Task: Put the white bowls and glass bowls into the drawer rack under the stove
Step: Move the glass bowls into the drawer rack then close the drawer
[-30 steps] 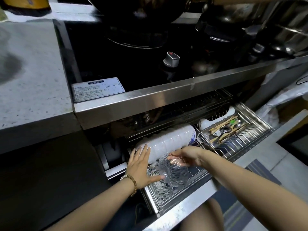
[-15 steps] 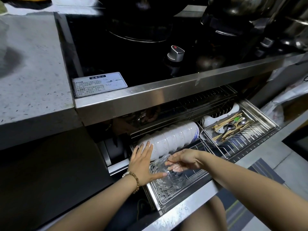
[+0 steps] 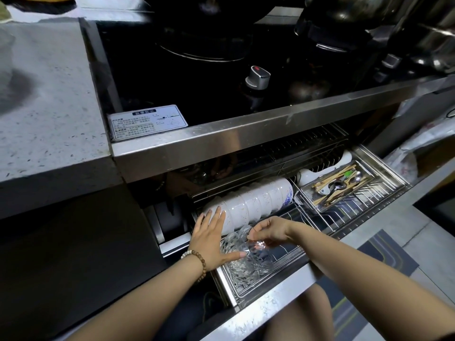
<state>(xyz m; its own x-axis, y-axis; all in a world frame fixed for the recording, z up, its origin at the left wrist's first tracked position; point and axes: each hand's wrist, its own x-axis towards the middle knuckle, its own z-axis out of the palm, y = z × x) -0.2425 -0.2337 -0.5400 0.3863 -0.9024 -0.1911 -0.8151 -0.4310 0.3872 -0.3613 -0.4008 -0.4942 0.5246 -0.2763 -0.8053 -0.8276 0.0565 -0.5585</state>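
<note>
The drawer rack [image 3: 275, 286] under the stove is pulled out. A row of white bowls [image 3: 256, 203] stands on edge along its back. In front of them several patterned glass bowls [image 3: 243, 262] stand on edge at the rack's left front. My left hand [image 3: 211, 239] lies flat, fingers spread, against the left side of the glass bowls, its fingertips touching the first white bowl. My right hand [image 3: 270, 232] pinches the rim of the rightmost glass bowl from above.
A metal cutlery tray [image 3: 384, 175] with chopsticks and spoons fills the rack's right part. The stove's steel front edge [image 3: 246, 141] overhangs the drawer. Pots stand on the black stove top [image 3: 192, 89]. A grey counter [image 3: 44, 114] lies to the left.
The glass bowl in my right hand has gone from tilted to standing closer against the other glass bowls. My left hand stays pressed to their left side.
</note>
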